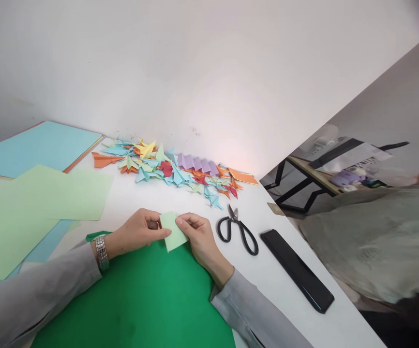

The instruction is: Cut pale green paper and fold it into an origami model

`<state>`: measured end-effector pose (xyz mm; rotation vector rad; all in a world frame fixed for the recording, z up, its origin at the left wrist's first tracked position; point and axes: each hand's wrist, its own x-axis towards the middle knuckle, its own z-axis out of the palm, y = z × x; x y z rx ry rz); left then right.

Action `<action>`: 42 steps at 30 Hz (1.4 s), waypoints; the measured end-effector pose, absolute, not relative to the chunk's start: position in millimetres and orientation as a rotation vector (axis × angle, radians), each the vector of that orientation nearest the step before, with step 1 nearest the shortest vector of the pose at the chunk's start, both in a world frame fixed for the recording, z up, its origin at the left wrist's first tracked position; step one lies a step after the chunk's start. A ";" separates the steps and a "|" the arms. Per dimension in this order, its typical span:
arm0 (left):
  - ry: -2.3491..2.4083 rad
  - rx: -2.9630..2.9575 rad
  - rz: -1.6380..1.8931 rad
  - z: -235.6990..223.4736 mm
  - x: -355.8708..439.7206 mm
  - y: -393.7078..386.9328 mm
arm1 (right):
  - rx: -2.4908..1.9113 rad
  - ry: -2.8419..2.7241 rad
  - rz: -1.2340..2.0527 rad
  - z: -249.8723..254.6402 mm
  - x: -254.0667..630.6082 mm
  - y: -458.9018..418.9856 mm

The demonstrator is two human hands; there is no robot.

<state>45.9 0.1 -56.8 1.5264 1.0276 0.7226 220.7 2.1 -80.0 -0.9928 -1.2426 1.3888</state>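
A small piece of light green paper (172,233) is held up between my two hands, over a green mat or sheet (147,295). My left hand (139,232), with a metal watch (101,252) at its wrist, pinches the paper's left edge between thumb and fingers. At the upper right edge, my right hand (198,237) grips the same paper, its thumb on the front. Whether the paper is folded in layers I cannot tell. Black-handled scissors (235,227) lie just right of my right hand, blades slightly apart.
A pile of colourful folded paper shapes (173,169) lies along the wall. Light green sheets (24,208) and a stack with a blue sheet (38,147) spread at left. A long black case (296,270) rests at right. Beyond the table edge is another person's grey-green clothing (380,241).
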 end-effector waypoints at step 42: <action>0.978 1.396 0.998 -59.3 47.3 0.0 | -1.127 -1.301 1.196 -78.6 220.3 0.4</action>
